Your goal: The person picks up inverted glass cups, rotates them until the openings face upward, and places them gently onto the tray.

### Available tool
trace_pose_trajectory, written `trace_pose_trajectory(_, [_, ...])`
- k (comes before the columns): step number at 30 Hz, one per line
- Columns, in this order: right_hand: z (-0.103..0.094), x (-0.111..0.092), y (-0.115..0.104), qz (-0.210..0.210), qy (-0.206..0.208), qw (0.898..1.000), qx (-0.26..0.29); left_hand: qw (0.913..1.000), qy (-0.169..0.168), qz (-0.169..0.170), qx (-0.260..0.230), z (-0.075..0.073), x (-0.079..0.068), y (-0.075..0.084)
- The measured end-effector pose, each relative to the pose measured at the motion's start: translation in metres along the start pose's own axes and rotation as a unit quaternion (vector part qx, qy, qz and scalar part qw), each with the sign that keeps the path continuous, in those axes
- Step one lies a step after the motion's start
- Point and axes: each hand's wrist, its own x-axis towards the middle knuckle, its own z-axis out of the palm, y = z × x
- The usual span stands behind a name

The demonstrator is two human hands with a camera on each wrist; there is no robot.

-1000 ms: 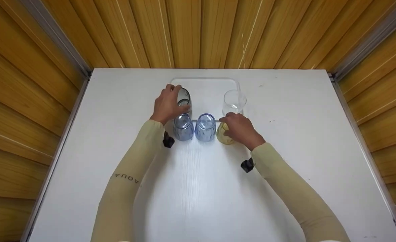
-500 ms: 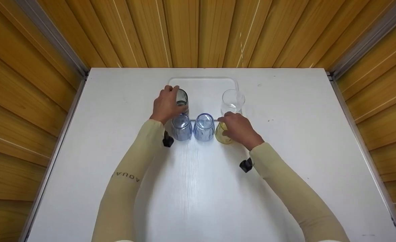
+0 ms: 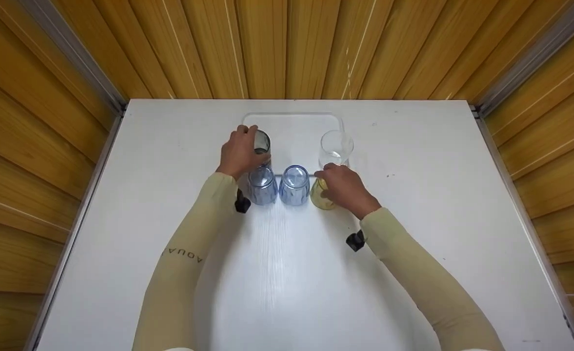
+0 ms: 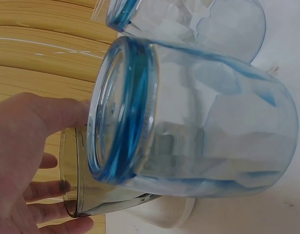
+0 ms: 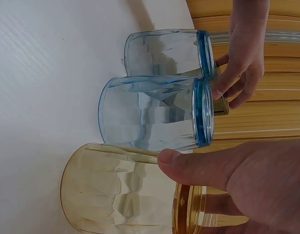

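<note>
My left hand (image 3: 238, 152) grips a smoky grey drinking glass (image 3: 263, 141), mouth up, at the tray's left side; its fingers reach round the far side in the left wrist view. My right hand (image 3: 347, 187) holds a yellow glass (image 3: 322, 199) round its upper end, the thumb (image 5: 176, 163) on the near side. That yellow glass stands upside down on the table. Two blue glasses, one on the left (image 3: 263, 191) and one in the middle (image 3: 294, 191), stand upside down side by side between the hands. The grey glass's lower part is hidden behind the left blue glass.
A clear glass (image 3: 336, 146) stands mouth up behind the right hand, at the right side of a white tray (image 3: 291, 114). The white table (image 3: 277, 273) stretches out around them. Wooden panel walls (image 3: 287, 48) close off the back and both sides.
The head view shifts slightly, so everything sits a little further left. The grey glass has moved slightly left with my left hand. Both hands keep their grip.
</note>
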Motion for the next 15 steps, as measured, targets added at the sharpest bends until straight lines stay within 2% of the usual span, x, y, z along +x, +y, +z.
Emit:
trace_pose_trajectory(9, [0.0008, -0.001, -0.0014, 0.015, -0.007, 1.0, 0.016, 1.0, -0.004, -0.004, 0.001, 0.0007, 0.001, -0.0023])
trace_pose_trajectory(15, [-0.0019, -0.0008, -0.002, 0.012, -0.011, 1.0, 0.006, 0.9999, -0.015, -0.008, 0.0, 0.0002, 0.0006, 0.0003])
